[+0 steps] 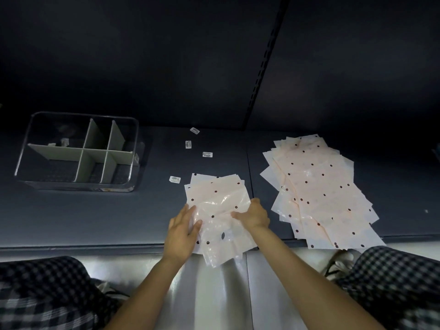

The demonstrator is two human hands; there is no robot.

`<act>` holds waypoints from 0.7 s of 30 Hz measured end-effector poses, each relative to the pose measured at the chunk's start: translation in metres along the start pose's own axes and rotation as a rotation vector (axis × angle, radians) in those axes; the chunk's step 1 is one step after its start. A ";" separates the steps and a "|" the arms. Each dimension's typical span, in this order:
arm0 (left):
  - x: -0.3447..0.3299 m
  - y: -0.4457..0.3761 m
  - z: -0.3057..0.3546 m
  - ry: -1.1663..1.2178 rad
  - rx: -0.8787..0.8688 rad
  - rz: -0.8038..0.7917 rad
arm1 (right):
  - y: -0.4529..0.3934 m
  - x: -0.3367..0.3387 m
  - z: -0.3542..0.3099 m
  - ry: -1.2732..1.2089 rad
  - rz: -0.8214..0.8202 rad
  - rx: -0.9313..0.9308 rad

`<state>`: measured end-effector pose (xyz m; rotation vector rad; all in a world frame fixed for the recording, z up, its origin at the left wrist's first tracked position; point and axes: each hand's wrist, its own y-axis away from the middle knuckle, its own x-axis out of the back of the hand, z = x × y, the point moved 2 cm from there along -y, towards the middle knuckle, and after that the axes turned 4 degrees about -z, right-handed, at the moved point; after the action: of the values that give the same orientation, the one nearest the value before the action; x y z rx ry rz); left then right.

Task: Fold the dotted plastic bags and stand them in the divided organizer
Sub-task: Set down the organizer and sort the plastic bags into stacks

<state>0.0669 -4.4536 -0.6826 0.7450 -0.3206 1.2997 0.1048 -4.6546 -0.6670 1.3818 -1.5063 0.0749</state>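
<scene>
— Handling dotted bag (221,210) at 6 o'clock: thin, limp, slippery film. Left hand (182,231) pressing flat, fingers straight.

— Right hand (253,214) pinching right edge. Gripping edges, not centre; organizer (78,184) waiting at 10 o'clock.

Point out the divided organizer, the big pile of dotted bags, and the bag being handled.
divided organizer (54,152): head view, long grey divider wall.
big pile of dotted bags (319,186): head view, middle of top sheet.
bag being handled (220,210): head view, crinkled centre between the hands.
</scene>
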 end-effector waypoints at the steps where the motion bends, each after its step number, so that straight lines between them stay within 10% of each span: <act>1: -0.002 0.002 -0.001 -0.013 -0.005 -0.002 | -0.001 0.001 0.002 -0.043 0.012 -0.006; 9: -0.017 0.011 0.012 -0.131 -0.081 0.023 | 0.005 -0.003 0.006 -0.050 -0.187 0.111; 16: -0.031 0.009 0.001 -0.638 -0.220 -0.133 | -0.027 0.100 0.059 0.116 0.399 0.269; 21: -0.040 -0.008 0.014 -0.542 -0.217 -0.121 | -0.051 0.135 0.111 0.308 0.287 0.110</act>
<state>0.0663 -4.4929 -0.6989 0.9080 -0.8258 0.9142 0.1031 -4.8367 -0.6529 1.1677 -1.4434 0.5333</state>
